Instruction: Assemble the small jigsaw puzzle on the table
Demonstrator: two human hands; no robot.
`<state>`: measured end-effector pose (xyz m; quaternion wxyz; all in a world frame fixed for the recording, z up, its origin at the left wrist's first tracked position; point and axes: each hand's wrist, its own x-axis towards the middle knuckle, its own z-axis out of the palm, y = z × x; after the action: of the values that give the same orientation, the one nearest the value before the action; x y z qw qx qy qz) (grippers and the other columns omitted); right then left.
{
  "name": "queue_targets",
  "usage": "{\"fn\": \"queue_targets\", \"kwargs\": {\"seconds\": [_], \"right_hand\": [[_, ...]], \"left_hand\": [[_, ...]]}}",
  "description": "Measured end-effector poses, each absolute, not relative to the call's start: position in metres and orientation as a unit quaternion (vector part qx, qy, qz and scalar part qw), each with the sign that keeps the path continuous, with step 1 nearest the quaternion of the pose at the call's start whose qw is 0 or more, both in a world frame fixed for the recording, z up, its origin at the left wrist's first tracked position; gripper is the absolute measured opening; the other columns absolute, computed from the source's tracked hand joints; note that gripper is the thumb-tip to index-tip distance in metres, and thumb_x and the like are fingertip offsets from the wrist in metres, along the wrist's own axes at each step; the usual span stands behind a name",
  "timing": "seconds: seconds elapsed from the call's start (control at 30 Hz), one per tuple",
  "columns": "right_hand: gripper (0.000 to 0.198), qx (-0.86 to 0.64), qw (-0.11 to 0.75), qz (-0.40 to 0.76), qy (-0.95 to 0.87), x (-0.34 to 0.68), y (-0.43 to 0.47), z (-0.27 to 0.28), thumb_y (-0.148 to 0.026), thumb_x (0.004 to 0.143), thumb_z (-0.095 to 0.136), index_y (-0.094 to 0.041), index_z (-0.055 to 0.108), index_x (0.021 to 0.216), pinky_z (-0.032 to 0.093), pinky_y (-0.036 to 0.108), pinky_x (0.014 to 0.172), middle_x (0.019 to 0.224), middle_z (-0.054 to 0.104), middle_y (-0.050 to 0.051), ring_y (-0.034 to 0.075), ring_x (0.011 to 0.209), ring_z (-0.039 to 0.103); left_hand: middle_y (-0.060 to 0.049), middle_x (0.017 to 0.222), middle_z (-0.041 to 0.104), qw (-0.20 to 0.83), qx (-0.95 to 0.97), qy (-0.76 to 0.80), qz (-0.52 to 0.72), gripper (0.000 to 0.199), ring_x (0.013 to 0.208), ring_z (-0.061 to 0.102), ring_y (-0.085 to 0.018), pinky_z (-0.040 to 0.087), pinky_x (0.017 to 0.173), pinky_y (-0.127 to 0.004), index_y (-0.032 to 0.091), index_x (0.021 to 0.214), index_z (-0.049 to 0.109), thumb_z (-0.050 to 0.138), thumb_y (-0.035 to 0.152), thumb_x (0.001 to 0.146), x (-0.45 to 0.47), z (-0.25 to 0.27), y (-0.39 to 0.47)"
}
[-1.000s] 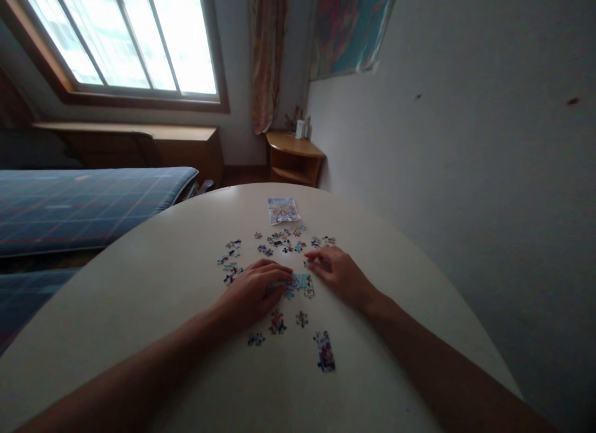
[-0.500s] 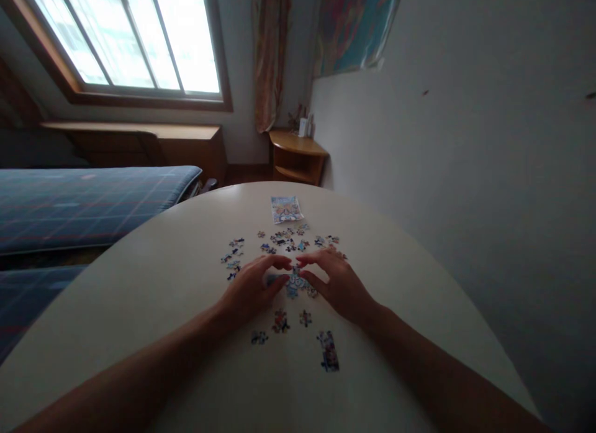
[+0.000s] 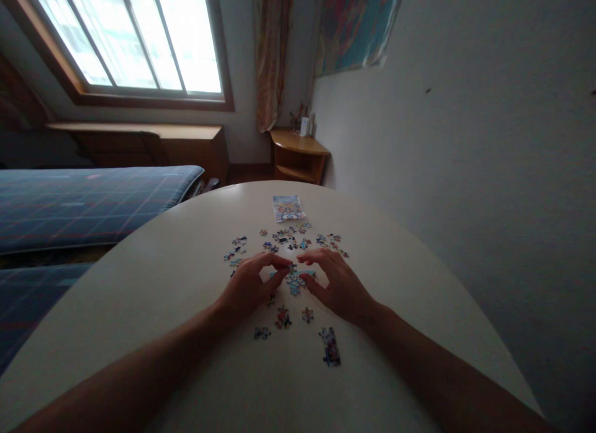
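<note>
My left hand [image 3: 249,282] pinches a small jigsaw puzzle piece [image 3: 292,268] between thumb and forefinger. Just below that piece lies a joined light-blue patch of puzzle [image 3: 294,285], partly hidden by my hands. My right hand [image 3: 339,285] is at the patch's right side, its thumb and fingers apart with nothing seen between them; the thumb tip is close to the patch. Nearer to me lie a joined reddish pair of pieces [image 3: 282,317], a single piece [image 3: 307,315], a dark joined piece [image 3: 262,333] and a longer joined strip [image 3: 330,346].
Several loose puzzle pieces [image 3: 292,239] are scattered beyond my hands on the round white table [image 3: 195,371]. A printed picture sheet or packet [image 3: 288,208] lies near the far edge. A plaid mattress [image 3: 93,203] is to the left, a wall [image 3: 488,172] to the right.
The thumb and forefinger of my left hand have closed together on a puzzle piece. My right hand has stayed nearly in place. The view has shifted slightly.
</note>
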<state>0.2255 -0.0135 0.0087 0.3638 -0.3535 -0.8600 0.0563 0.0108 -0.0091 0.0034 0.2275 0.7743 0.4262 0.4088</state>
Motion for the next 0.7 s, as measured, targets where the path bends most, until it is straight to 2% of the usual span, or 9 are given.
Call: {"fn": "queue_targets", "kwargs": {"seconds": [0.23, 0.3, 0.43, 0.6, 0.7], "right_hand": [[0.017, -0.310, 0.304, 0.090, -0.896, 0.223, -0.020, 0.016, -0.031, 0.094, 0.057, -0.023, 0.064, 0.106, 0.042, 0.041, 0.095, 0.105, 0.071, 0.007, 0.022, 0.102, 0.061], [0.022, -0.285, 0.262, 0.105, -0.916, 0.221, -0.024, 0.021, -0.036, 0.094, 0.057, -0.023, 0.065, 0.110, 0.039, 0.042, 0.099, 0.113, 0.070, 0.007, 0.023, 0.109, 0.059], [0.042, -0.255, 0.184, 0.142, -0.939, 0.218, -0.031, 0.028, -0.044, 0.093, 0.057, -0.023, 0.059, 0.130, 0.032, 0.045, 0.107, 0.134, 0.062, 0.007, 0.026, 0.127, 0.048], [0.057, -0.221, 0.135, 0.183, -0.948, 0.217, -0.034, 0.030, -0.050, 0.090, 0.058, -0.020, 0.053, 0.138, 0.026, 0.047, 0.112, 0.144, 0.054, 0.007, 0.031, 0.137, 0.037], [0.060, -0.214, 0.129, 0.200, -0.948, 0.219, -0.034, 0.030, -0.055, 0.088, 0.059, -0.022, 0.053, 0.138, 0.025, 0.048, 0.113, 0.144, 0.054, 0.007, 0.032, 0.139, 0.035]], "left_hand": [[-0.003, 0.085, 0.076, 0.183, 0.734, 0.461, 0.464, 0.012, 0.077, 0.070, -0.017, 0.056, 0.077, -0.032, 0.020, 0.092, 0.072, 0.066, 0.026, 0.084, 0.004, 0.028, -0.013], [-0.004, 0.085, 0.076, 0.223, 0.701, 0.467, 0.491, 0.014, 0.074, 0.070, -0.016, 0.057, 0.072, -0.029, 0.017, 0.092, 0.072, 0.066, 0.028, 0.084, 0.004, 0.037, -0.016], [-0.003, 0.081, 0.076, 0.261, 0.684, 0.470, 0.494, 0.015, 0.069, 0.070, -0.015, 0.058, 0.067, -0.027, 0.016, 0.091, 0.072, 0.066, 0.027, 0.083, 0.004, 0.041, -0.024], [-0.003, 0.083, 0.075, 0.176, 0.740, 0.469, 0.449, 0.011, 0.074, 0.068, -0.016, 0.055, 0.072, -0.029, 0.019, 0.093, 0.072, 0.064, 0.023, 0.086, -0.009, 0.016, -0.027], [-0.003, 0.081, 0.072, 0.136, 0.791, 0.426, 0.418, 0.012, 0.076, 0.067, -0.016, 0.053, 0.073, -0.029, 0.020, 0.095, 0.072, 0.062, 0.021, 0.088, -0.018, 0.003, -0.026]]}}
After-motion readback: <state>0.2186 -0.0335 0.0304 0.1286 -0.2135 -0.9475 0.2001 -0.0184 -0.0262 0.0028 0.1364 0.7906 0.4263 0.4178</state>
